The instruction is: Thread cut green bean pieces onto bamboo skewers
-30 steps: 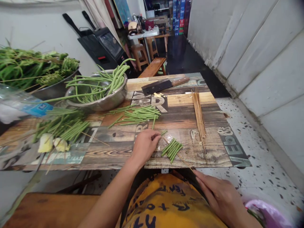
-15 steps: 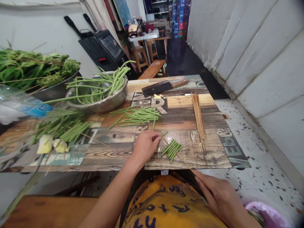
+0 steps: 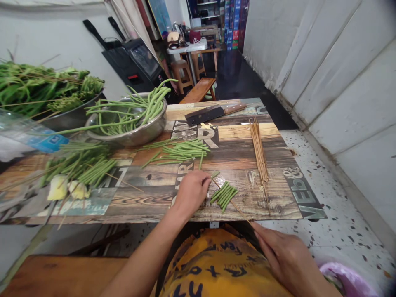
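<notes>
My left hand (image 3: 190, 190) rests on the table with its fingers pinched on a short green bean piece (image 3: 214, 175). A thin wooden skewer (image 3: 230, 201) runs from that piece through a small bunch of cut bean pieces (image 3: 224, 194) toward my right hand (image 3: 286, 256), which is below the table edge, fingers closed on the skewer's near end. A loose pile of cut beans (image 3: 181, 150) lies just beyond my left hand.
A bundle of skewers (image 3: 258, 150) lies to the right. A cleaver (image 3: 213, 112) sits at the far edge. A metal bowl (image 3: 140, 131) holds long beans; another bowl of greens (image 3: 46, 88) stands far left. More beans (image 3: 83, 167) and yellow scraps (image 3: 66, 188) lie left.
My left hand has shifted slightly right, closer to the bunch of cut beans. My right hand has hardly moved.
</notes>
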Demonstrator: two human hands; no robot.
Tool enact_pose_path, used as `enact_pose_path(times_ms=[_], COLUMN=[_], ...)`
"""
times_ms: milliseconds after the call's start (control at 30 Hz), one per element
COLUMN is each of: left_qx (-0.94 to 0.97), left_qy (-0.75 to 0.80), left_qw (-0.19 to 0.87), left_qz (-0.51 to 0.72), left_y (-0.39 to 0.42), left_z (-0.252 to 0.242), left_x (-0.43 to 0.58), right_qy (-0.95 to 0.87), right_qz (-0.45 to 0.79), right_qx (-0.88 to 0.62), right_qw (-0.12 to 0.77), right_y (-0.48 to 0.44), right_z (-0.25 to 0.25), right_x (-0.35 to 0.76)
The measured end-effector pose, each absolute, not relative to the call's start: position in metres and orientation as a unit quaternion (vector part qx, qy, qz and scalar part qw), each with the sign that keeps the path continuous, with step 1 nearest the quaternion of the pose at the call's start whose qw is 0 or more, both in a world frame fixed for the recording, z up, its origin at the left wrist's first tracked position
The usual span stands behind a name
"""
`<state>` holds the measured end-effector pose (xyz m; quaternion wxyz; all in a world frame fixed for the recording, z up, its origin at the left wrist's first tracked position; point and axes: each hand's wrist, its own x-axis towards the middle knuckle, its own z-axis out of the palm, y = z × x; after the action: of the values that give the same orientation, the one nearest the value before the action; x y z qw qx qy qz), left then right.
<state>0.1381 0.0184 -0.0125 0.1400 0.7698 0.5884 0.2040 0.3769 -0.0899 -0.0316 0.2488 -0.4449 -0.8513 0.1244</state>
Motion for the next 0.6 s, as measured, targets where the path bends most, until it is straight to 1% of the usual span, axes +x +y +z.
enact_pose_path(times_ms=[233, 400, 600], left_qx=[0.773, 0.775, 0.775], left_qy=[0.59, 0.582, 0.571], left_qw=[0.12, 0.128, 0.155], left_qz=[0.201, 0.212, 0.223], left_y=[0.017, 0.018, 0.017], left_z=[-0.014, -0.015, -0.015], left_x=[0.139, 0.139, 0.14], right_qy=[-0.852, -0.85, -0.845], right_qz=[0.107, 0.089, 0.11], right_qx=[-0.456, -0.458, -0.471], right_qw=[0.236, 0.245, 0.228], right_y=[-0.09, -0.085, -0.073], right_z=[-0.033, -0.034, -0.031], right_x=[0.374, 0.369, 0.357])
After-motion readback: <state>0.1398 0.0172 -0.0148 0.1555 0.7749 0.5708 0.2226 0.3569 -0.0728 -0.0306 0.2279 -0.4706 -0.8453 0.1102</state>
